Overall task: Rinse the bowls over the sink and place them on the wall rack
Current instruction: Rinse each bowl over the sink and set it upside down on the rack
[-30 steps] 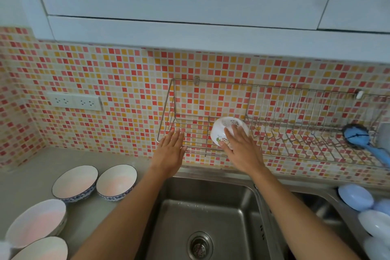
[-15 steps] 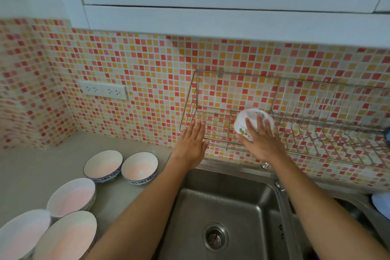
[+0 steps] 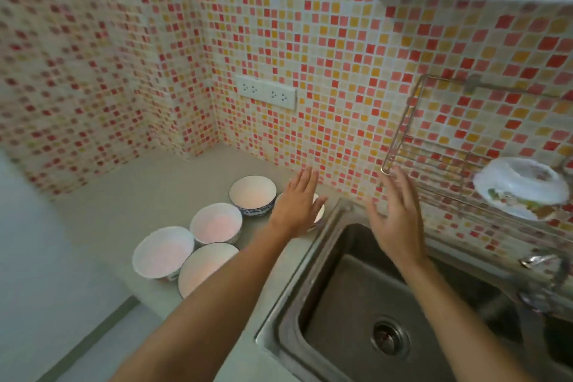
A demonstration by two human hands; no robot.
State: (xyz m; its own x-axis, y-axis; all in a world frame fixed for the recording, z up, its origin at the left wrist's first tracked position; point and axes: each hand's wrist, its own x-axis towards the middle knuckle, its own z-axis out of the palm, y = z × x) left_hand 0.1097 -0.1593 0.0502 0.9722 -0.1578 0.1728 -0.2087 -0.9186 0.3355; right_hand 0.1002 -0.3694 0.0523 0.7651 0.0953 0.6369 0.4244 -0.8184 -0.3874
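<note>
The mosaic wall tiles point(image 3: 341, 71) mix red, orange and cream. The round white ceramic bowl with a blue-patterned outside point(image 3: 252, 195) sits on the grey table point(image 3: 124, 195). The upturned white bowl on the wire rack point(image 3: 521, 186) carries a green and red print.

The worktop point(image 3: 130, 195) runs along the wall, with the sink point(image 3: 372, 282) set into it at the right. Five bowls stand on the worktop left of the sink: one point(image 3: 252, 195) nearest the wall, one point(image 3: 317, 211) to its right, mostly hidden under the left hand point(image 3: 294, 205), and three point(image 3: 216, 223) point(image 3: 163, 252) point(image 3: 204, 267) closer to the front. The right hand point(image 3: 397, 220) is above the sink's back left corner. The rack point(image 3: 434, 139) hangs on the wall behind the sink, and a bowl point(image 3: 521, 186) lies upside down in it. A socket strip point(image 3: 266, 92) sits on the wall above the bowls. The tap point(image 3: 545, 267) stands at the sink's right.
</note>
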